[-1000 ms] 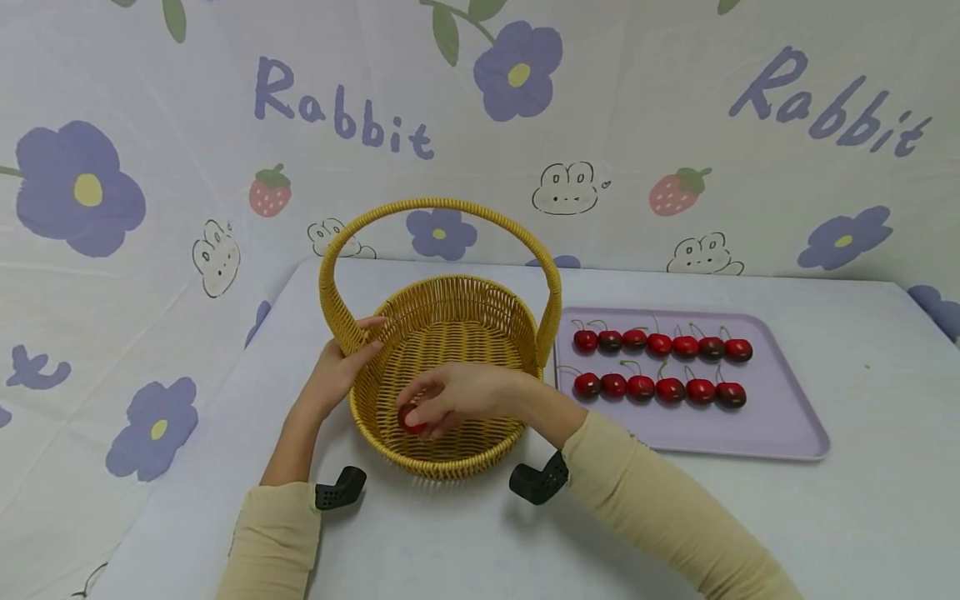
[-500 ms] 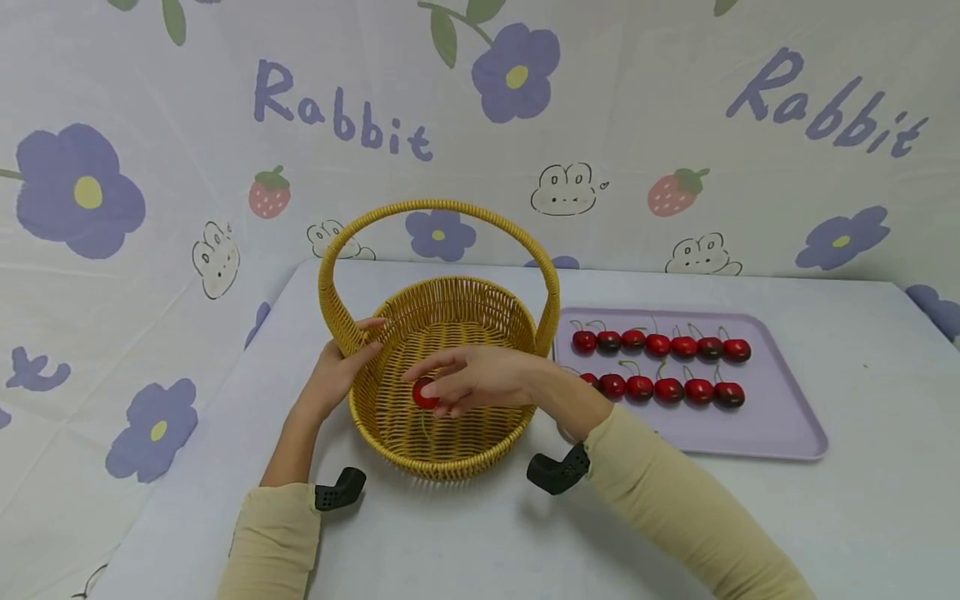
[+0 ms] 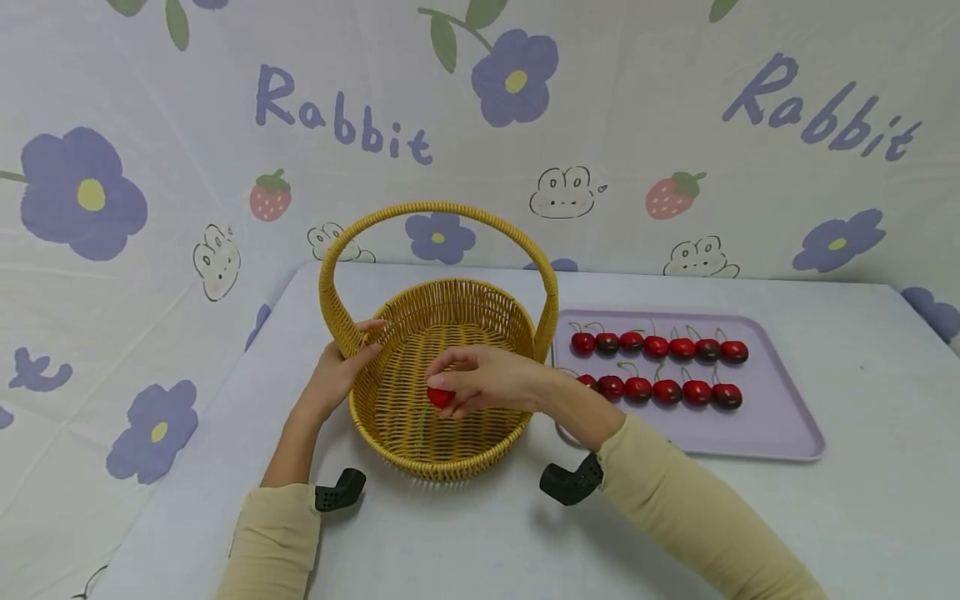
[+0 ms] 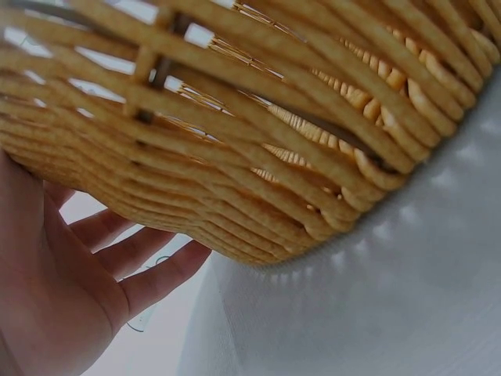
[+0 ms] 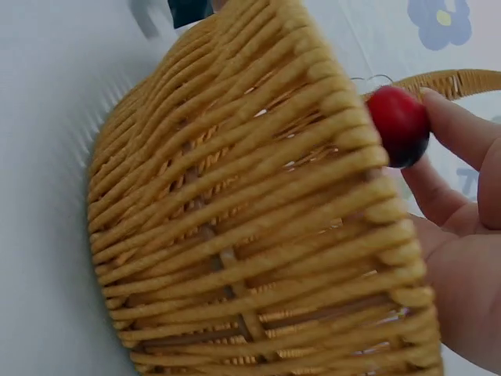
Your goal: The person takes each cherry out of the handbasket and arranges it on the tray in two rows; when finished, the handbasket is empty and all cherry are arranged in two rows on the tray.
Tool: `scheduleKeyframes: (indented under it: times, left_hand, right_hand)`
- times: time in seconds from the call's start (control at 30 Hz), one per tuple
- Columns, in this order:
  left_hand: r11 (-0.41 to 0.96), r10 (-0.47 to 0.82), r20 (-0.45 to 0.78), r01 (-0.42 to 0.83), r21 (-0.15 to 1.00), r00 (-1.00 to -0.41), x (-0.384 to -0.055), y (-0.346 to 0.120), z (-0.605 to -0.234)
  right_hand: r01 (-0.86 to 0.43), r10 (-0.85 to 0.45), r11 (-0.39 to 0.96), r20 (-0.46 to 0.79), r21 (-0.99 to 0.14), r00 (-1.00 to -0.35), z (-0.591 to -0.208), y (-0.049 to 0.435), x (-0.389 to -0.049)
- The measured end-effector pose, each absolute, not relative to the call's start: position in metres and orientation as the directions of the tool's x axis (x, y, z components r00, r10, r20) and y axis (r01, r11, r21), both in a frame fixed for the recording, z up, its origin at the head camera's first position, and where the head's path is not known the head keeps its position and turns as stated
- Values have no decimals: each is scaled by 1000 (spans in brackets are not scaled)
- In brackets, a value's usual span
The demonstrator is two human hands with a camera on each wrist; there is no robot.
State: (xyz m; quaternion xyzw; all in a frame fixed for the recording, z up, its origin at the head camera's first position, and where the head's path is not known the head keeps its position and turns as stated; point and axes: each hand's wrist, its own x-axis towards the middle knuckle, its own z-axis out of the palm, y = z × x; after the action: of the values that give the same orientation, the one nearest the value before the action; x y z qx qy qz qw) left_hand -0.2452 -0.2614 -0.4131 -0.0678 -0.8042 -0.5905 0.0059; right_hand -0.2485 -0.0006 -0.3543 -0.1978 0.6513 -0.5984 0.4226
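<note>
In the head view a yellow woven basket (image 3: 450, 467) with a tall arched handle stands upright on the white table. My left hand (image 3: 333, 375) holds its left side, thumb and fingers around the foot of the handle; the left wrist view has the fingers (image 4: 168, 274) against the outer weave. Over the basket's hollow, my right hand (image 3: 487, 379) pinches a red cherry (image 3: 440, 397) between thumb and fingertips. Seen from the right wrist, this cherry (image 5: 399, 125) is red with a dark underside and shows just past the basket rim. A thin green stem hangs beneath it.
To the right of the basket lies a lilac tray (image 3: 780, 425) with two rows of stemmed red and dark cherries (image 3: 656, 347). Its left edge sits close beside the basket. My right forearm crosses the tray's near-left corner. A printed cloth (image 3: 480, 150) hangs behind the table.
My right hand has moved up and to the right inside the basket's outline, the cherry still pinched. My left hand and the basket have stayed in place.
</note>
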Motion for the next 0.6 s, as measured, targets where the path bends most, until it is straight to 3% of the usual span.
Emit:
scheduleKeyframes:
  times: [0.43,0.6]
  left_hand:
    - [304,98,84,110,946,-992,-245,-260,-413]
    - [304,101,87,114,946,-991,-245,-261,-413]
  right_hand:
    - [179,-770,213,-278,-960,-574,-355,30,-252]
    - [221,-792,173,-268,-960,-549,-350,43,-251]
